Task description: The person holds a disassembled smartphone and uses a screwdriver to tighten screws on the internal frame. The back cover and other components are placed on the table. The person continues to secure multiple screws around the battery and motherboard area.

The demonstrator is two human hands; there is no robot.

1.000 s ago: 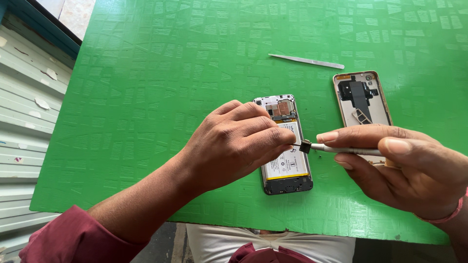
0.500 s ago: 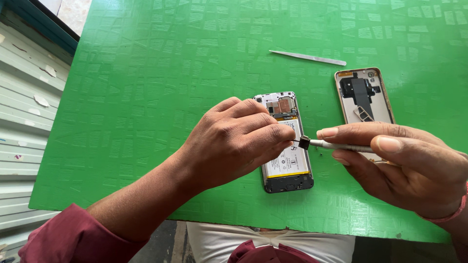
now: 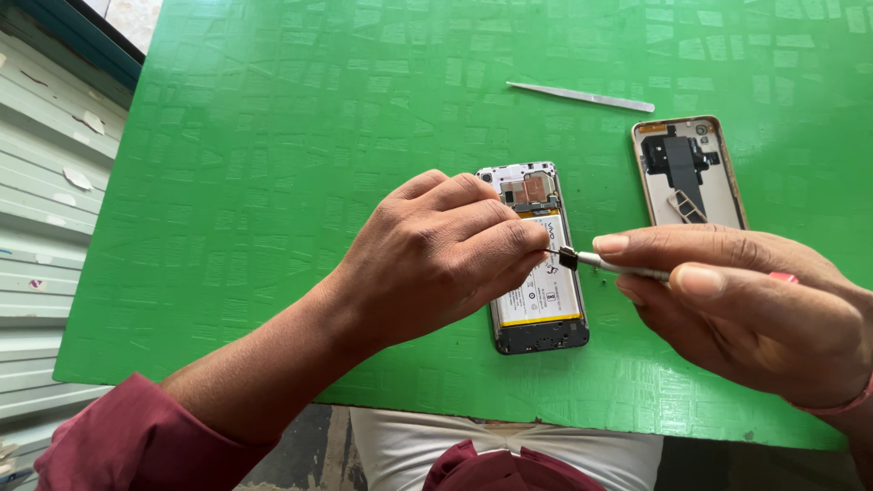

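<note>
An opened phone (image 3: 538, 300) lies face down on the green table (image 3: 273, 164), its battery and circuit board exposed. My left hand (image 3: 436, 259) hovers over its left side, fingertips pinched at the tip of a small screwdriver (image 3: 600, 265). My right hand (image 3: 746, 309) grips the screwdriver's handle, holding it level and pointing left above the battery. Whether a screw sits between my left fingertips is hidden.
The phone's removed back cover (image 3: 688, 173) lies inner side up to the right of the phone. Metal tweezers (image 3: 580, 96) rest farther back. The table's near edge runs just below my hands, and a grey corrugated shutter (image 3: 45, 227) stands at the left.
Both hands have stayed nearly still; the screwdriver tip remains at my left fingertips.
</note>
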